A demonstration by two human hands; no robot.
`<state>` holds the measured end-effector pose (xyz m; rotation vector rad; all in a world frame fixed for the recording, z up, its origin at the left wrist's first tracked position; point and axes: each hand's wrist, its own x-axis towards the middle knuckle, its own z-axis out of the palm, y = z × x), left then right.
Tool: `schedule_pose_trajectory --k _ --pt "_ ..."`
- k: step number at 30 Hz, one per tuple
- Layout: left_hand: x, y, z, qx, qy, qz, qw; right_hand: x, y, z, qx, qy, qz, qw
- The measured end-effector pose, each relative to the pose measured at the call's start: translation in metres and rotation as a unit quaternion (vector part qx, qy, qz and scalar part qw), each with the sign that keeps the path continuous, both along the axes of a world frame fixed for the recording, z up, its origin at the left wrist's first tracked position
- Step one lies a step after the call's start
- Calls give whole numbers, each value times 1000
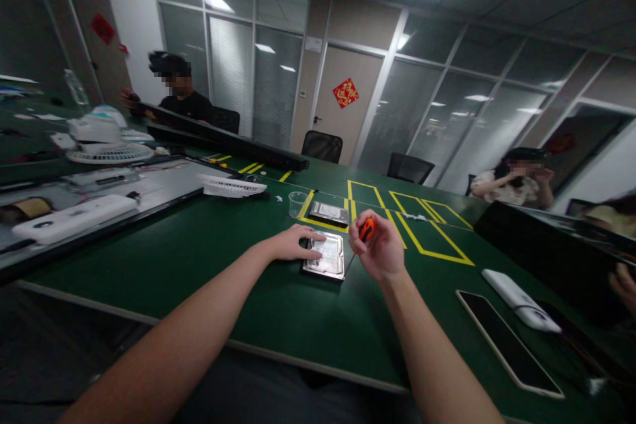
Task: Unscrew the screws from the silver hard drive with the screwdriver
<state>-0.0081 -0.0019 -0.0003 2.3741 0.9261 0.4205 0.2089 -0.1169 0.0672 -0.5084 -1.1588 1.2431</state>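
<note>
We are resting the left hand (292, 243) on a flat, silver metal hard drive (328, 266), its fingers spread over the top and left side rather than clenched. The drive is lying flat on the dark green counter (199, 265) in front of us, outside the yellow tape outlines (442, 255). With the right hand (382, 252) we are grasping an orange-and-black screwdriver (367, 230), fingers curled round the handle, its thin shaft slanting down toward the drive's right edge. Whether the tip is touching the drive, we cannot tell.

Working well here, we judge, is mostly about bracing and alignment: the left fingers should be pressing evenly, clear of the tip's path, so that the drive is not skidding or turning. The shaft is leaning — for a screw in the top face we would be wanting it upright, tip fully seated and weight directly behind it, lest it slip and scratch the metal.

Just behind, a second hard drive with a white label (328, 212) is lying within tape, beside a clear plastic cup (298, 205) — too near for careless elbows.
</note>
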Motion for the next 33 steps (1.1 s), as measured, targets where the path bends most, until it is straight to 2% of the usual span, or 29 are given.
schedule_pose_trajectory --k 10,23,33 --pt "0 2 -2 -3 -7 4 1000 1 1 -3 12 -2 -25 1000" --pt "-1 0 1 -16 5 7 1000 1 2 0 -9 5 5 1000" --pt "0 -1 3 4 14 -3 1000 -2 1 -5 31 -13 -29 999"
